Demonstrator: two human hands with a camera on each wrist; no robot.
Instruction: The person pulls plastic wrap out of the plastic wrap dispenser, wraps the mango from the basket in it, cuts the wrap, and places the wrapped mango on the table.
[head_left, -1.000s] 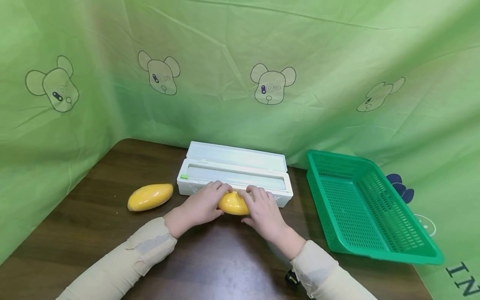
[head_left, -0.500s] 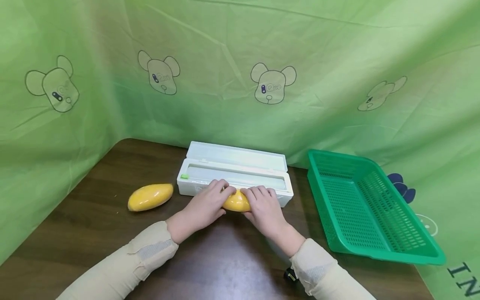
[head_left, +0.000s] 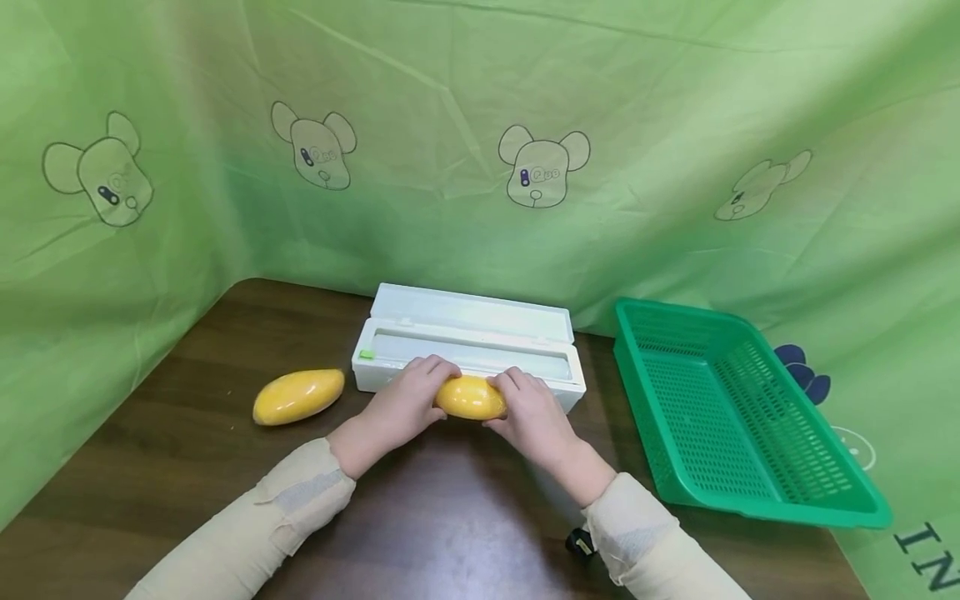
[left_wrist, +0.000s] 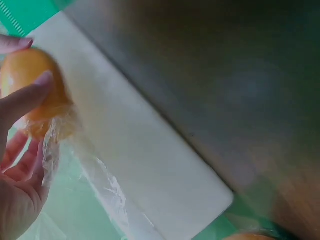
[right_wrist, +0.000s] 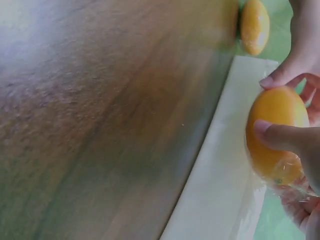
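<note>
Both hands hold a yellow mango (head_left: 471,397) in front of the white cling film box (head_left: 367,377). My left hand (head_left: 408,402) grips its left end, and my right hand (head_left: 531,421) grips the right end. Thin clear film (left_wrist: 52,132) clings to the fruit and bunches by the fingers in the left wrist view. In the right wrist view a thumb presses on the smooth side of the mango (right_wrist: 272,112). The box lid (head_left: 472,312) is folded back, showing the pale film roll (head_left: 472,352) inside. Some fingers are hidden behind the fruit.
A second, shiny yellow mango (head_left: 298,397) lies on the brown table (head_left: 450,533) to the left. The green basket (head_left: 660,450) stands at the right. A small black object (head_left: 580,543) sits beside the right sleeve. Green curtain (head_left: 420,225) surrounds the table's back and sides.
The mango has turned between the hands and now lies lengthwise, with more of it showing. Both hands have shifted their grip slightly, fingers moving toward its ends. The box, second mango and basket stay put.
</note>
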